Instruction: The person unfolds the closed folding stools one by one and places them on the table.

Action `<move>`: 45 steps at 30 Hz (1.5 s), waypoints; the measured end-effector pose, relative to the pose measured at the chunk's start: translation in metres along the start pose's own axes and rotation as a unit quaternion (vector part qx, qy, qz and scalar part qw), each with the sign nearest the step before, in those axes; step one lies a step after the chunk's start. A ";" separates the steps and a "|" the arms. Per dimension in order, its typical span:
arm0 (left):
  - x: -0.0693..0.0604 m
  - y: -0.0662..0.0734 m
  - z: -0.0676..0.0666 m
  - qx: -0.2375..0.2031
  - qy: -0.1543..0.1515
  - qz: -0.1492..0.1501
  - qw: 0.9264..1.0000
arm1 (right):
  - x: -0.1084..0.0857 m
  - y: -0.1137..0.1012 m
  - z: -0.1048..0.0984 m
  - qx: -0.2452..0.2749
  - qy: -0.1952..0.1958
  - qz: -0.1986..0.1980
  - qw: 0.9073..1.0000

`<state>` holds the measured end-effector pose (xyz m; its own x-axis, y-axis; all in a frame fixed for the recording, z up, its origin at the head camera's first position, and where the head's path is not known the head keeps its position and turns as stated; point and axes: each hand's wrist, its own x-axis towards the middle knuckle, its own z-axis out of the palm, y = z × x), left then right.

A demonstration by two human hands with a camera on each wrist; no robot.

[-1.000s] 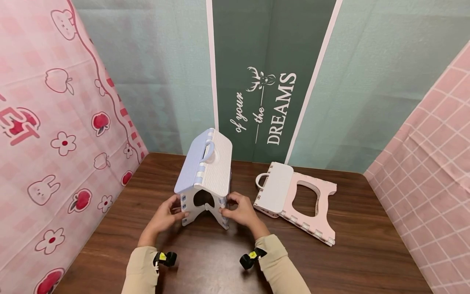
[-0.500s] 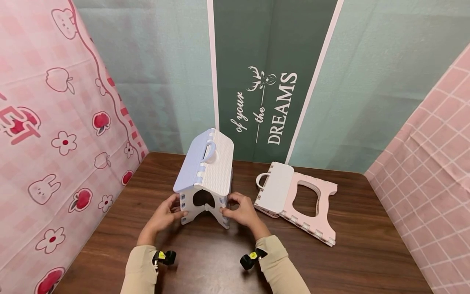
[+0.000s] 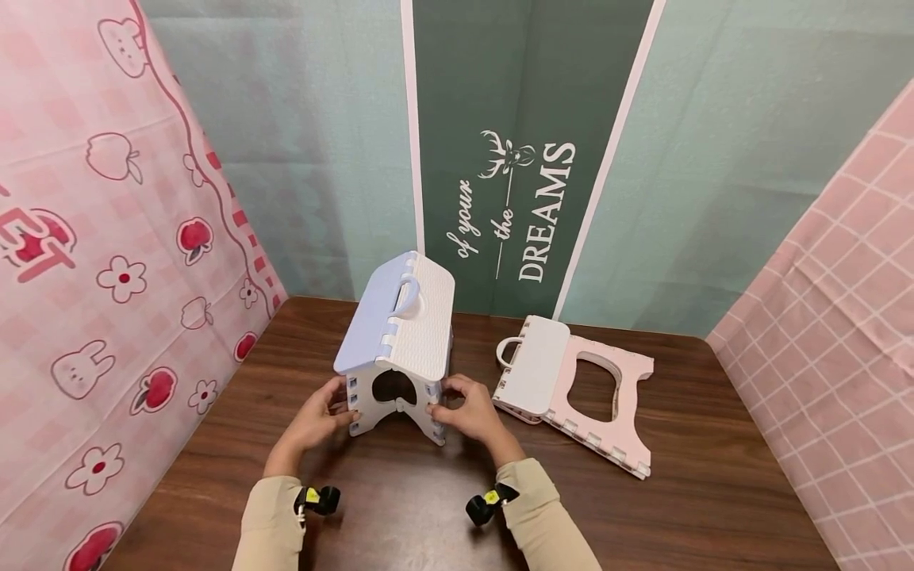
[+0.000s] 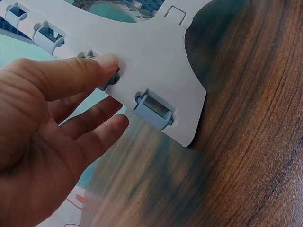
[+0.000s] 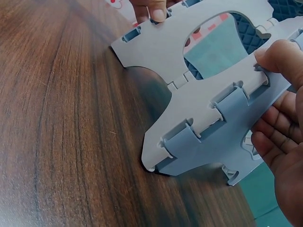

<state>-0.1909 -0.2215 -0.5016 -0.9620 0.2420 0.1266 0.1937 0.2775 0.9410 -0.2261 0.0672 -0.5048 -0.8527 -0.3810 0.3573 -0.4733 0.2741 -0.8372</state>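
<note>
Stool of pale-blue & white plastic (image 3: 421,341), peaked like a roof, stands part-folded on dark-brown wooden tbl (image 3: 421,507), left of flat pink-and-white plastic stool (image 3: 562,387). L hand (image 3: 317,419) & R hand (image 3: 471,406) each pinch a front edge of it, barely open.

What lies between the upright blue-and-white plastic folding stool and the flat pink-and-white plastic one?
In the head view, the person's right grip and, farther back, bare brown wooden table.
</note>
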 end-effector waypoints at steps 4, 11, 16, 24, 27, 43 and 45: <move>0.001 0.001 -0.001 0.006 0.000 0.008 1.000 | 0.000 0.000 -0.001 -0.005 0.003 0.002 1.000; 0.000 0.002 -0.002 0.007 0.000 0.001 1.000 | 0.000 0.001 -0.002 -0.004 0.002 0.000 1.000; 0.001 0.001 -0.003 0.017 0.005 -0.007 1.000 | -0.001 0.001 -0.002 0.001 0.001 0.007 1.000; 0.000 -0.001 -0.002 0.036 0.010 0.002 0.999 | -0.002 0.001 -0.002 0.012 0.000 0.008 1.000; 0.000 -0.002 -0.002 0.041 0.012 0.006 0.999 | -0.001 0.000 -0.003 0.013 0.002 0.011 1.000; -0.002 -0.001 0.003 0.046 0.031 0.011 0.998 | -0.004 0.002 -0.002 0.004 0.013 -0.006 1.000; -0.002 0.000 0.004 0.045 0.036 0.007 0.998 | -0.004 0.002 -0.001 0.002 0.014 -0.006 1.000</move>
<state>-0.1882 -0.2180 -0.5030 -0.9697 0.1808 0.1644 0.2204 0.3572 0.9077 -0.2239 0.0704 -0.5071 -0.8524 -0.3601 0.3792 -0.4832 0.2653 -0.8343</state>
